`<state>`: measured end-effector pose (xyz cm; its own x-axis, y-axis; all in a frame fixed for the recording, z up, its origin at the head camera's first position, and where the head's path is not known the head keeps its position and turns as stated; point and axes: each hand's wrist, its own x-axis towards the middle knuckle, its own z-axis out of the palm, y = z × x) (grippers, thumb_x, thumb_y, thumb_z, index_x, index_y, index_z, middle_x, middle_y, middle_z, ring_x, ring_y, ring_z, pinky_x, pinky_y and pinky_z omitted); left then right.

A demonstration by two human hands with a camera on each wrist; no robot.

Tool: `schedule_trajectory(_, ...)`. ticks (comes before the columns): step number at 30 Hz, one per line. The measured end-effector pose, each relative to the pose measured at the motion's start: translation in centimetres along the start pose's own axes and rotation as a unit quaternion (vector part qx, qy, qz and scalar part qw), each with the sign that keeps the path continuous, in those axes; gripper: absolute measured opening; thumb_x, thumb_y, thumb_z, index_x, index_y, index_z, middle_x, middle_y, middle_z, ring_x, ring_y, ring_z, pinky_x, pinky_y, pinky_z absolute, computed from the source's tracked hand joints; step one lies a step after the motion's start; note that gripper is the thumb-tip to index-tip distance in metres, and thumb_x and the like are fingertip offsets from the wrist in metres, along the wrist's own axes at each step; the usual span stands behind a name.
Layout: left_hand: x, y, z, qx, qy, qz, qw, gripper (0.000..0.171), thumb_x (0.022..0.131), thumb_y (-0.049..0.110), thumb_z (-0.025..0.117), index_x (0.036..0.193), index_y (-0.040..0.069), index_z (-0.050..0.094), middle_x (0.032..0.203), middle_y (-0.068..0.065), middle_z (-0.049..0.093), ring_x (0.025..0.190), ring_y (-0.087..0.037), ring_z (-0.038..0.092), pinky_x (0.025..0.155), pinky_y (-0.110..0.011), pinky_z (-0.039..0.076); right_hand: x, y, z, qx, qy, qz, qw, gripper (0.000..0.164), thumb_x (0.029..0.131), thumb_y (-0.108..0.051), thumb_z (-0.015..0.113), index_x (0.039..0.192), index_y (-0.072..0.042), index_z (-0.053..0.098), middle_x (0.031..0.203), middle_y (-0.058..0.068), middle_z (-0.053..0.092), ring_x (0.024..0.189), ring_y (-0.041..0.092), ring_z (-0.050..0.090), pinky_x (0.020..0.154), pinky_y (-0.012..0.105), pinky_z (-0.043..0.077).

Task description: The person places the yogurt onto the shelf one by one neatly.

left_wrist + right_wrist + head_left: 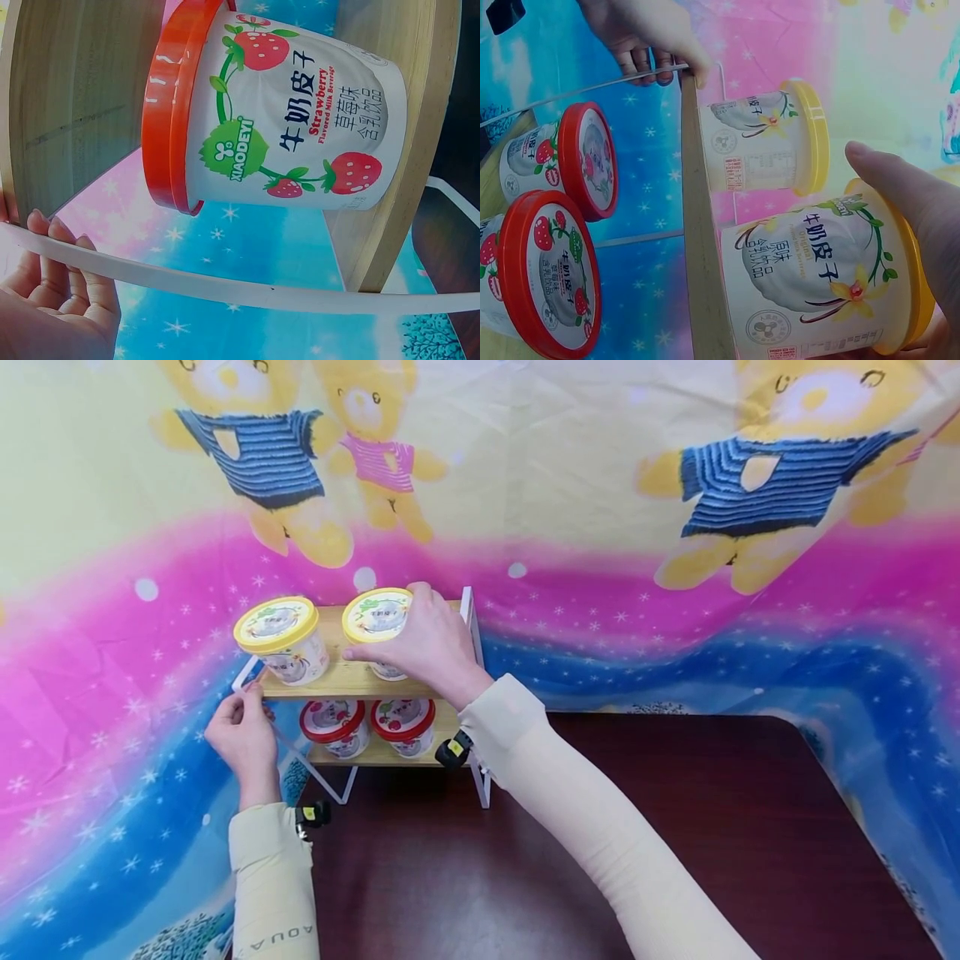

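Note:
A two-tier wooden shelf with white metal side frames stands against the backdrop. My right hand grips the lid of a yellow-lidded milk drink tub at the right of the upper board. In the right wrist view this tub sits upright against the board, thumb and fingers around its lid. Another yellow-lidded tub stands left of it, untouched. At the shelf's upper left corner, my left hand holds the white side frame, fingers curled behind the bar.
Two red-lidded strawberry tubs stand on the lower board, one at left and one at right. The shelf rests on a dark brown table. A printed cloth with bears hangs behind and around it.

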<state>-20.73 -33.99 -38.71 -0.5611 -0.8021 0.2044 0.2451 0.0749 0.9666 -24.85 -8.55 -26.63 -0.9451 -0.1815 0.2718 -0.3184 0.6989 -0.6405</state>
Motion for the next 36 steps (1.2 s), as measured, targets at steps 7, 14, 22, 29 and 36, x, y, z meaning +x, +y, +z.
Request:
schedule_trajectory(7,0.1,0.2,0.0,0.002,-0.002,-0.012,0.9999,0.023,0.096,0.028,0.074,0.089,0.006,0.076,0.104,-0.005,0.072,0.075,-0.013,0.06,0.072,-0.025,0.048,0.2,-0.2,0.2,0.004,-0.016,0.006,1.0,0.106,0.062,-0.075,0.082,0.139,-0.017,0.039,0.119,-0.004,0.055,0.103,0.01,0.054,0.084,0.031,0.054)
schedule_trajectory(14,0.2,0.3,-0.1,0.006,0.003,-0.007,1.0,0.021,0.097,0.027,0.073,0.09,0.007,0.077,0.107,-0.004,0.072,0.076,-0.013,0.06,0.074,-0.025,0.048,0.3,-0.4,0.3,-0.008,-0.027,0.007,1.0,0.118,0.061,-0.077,0.081,0.148,-0.015,0.032,0.125,-0.001,0.055,0.108,0.014,0.055,0.087,0.034,0.055)
schedule_trajectory(22,0.1,0.2,-0.2,0.004,0.001,0.001,1.0,0.022,0.097,0.026,0.072,0.089,0.006,0.076,0.095,-0.004,0.07,0.075,-0.013,0.06,0.074,-0.026,0.048,0.3,-0.2,-0.6,-0.021,-0.007,-0.005,1.0,0.124,0.063,-0.081,0.076,0.158,-0.019,0.027,0.145,-0.002,0.048,0.13,0.014,0.046,0.119,0.048,0.023)
schedule_trajectory(29,0.1,0.1,-0.2,-0.003,0.003,0.004,1.0,0.021,0.097,0.026,0.073,0.09,0.006,0.077,0.09,-0.003,0.068,0.076,-0.014,0.06,0.074,-0.025,0.048,-0.3,0.6,-1.7,0.052,0.015,-0.016,0.998,0.112,0.07,-0.078,0.074,0.157,-0.022,0.032,0.148,-0.002,0.046,0.131,0.015,0.043,0.105,0.043,0.044)
schedule_trajectory(36,0.1,0.1,-0.2,-0.001,0.004,-0.002,1.0,0.023,0.096,0.027,0.073,0.088,0.006,0.075,0.102,-0.003,0.072,0.076,-0.013,0.061,0.074,-0.025,0.049,-0.7,2.1,-2.8,0.083,0.034,-0.019,0.996,0.106,0.072,-0.081,0.07,0.155,-0.024,0.037,0.149,-0.003,0.046,0.133,0.015,0.043,0.105,0.043,0.043)
